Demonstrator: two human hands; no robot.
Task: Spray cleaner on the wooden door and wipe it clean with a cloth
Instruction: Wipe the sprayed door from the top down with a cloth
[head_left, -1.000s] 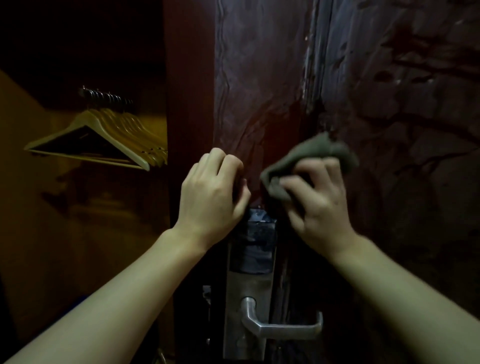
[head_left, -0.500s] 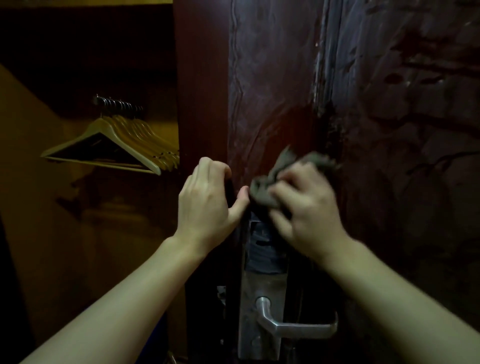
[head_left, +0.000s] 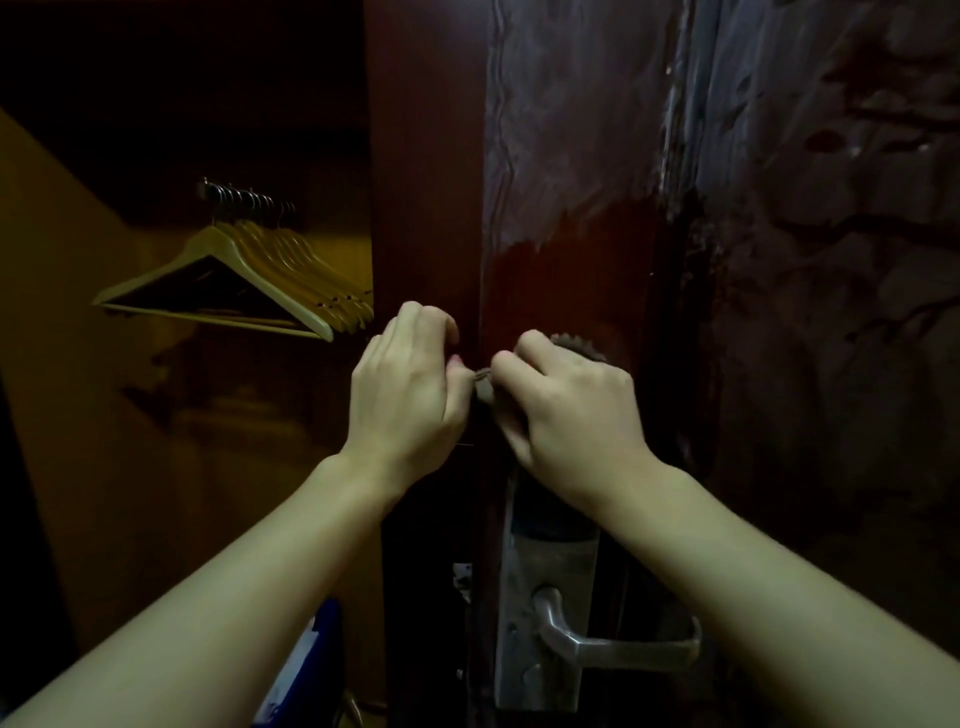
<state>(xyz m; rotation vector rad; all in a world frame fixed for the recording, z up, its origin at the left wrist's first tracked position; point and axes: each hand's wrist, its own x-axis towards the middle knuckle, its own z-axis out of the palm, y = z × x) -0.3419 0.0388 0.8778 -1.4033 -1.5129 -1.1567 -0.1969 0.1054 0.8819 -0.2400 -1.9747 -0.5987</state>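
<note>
The dark red-brown wooden door (head_left: 566, 156) stands ajar in front of me, its face streaked with wet cleaner above a wiped patch. My right hand (head_left: 571, 410) grips a bunched grey-brown cloth (head_left: 576, 345) and presses it against the door near its edge, just above the lock plate. Most of the cloth is hidden under the fingers. My left hand (head_left: 410, 384) curls round the door's edge (head_left: 426, 208) right beside it, thumb almost touching the cloth. No spray bottle is in view.
A metal lock plate with a lever handle (head_left: 613, 644) sits below my hands. Left of the door, an open wardrobe holds several wooden hangers (head_left: 249, 280) on a rail. Something blue (head_left: 311, 654) stands low by the door. A dark streaked panel (head_left: 831, 312) fills the right.
My right hand has carried the cloth left across the door toward its edge, bunching it tighter under the fingers. The left hand has kept its hold on the edge.
</note>
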